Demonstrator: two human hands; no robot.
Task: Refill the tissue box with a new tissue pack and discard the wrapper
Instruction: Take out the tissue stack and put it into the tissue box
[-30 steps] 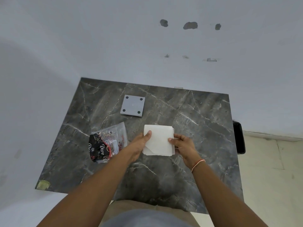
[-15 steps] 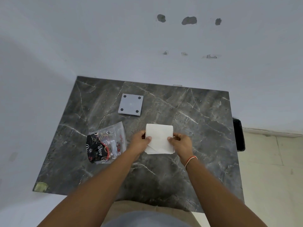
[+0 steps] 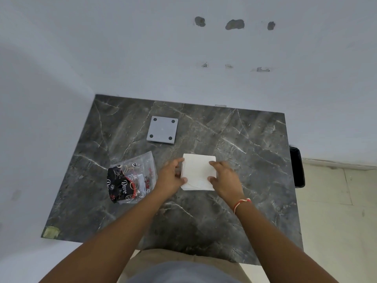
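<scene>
A white stack of tissues [image 3: 197,172] lies on the dark marble table [image 3: 244,180], near its middle. My left hand [image 3: 171,176] grips the stack's left edge and my right hand [image 3: 222,176] grips its right edge, thumbs on top. The crumpled clear wrapper [image 3: 131,178] with black and red print lies just left of my left hand. A grey square plate with four dark round feet [image 3: 162,129], perhaps the tissue box's base, lies flat farther back. The rest of the tissue box is not in view.
White walls close in the table at the back and the left. A black bin [image 3: 296,166] stands on the floor off the table's right edge. A yellowish patch [image 3: 51,231] marks the table's front left corner.
Both hands have shifted on the tissue stack, squaring it flat on the table; the stack looks flatter and more even than a second ago. The wrapper and grey plate have not moved.
</scene>
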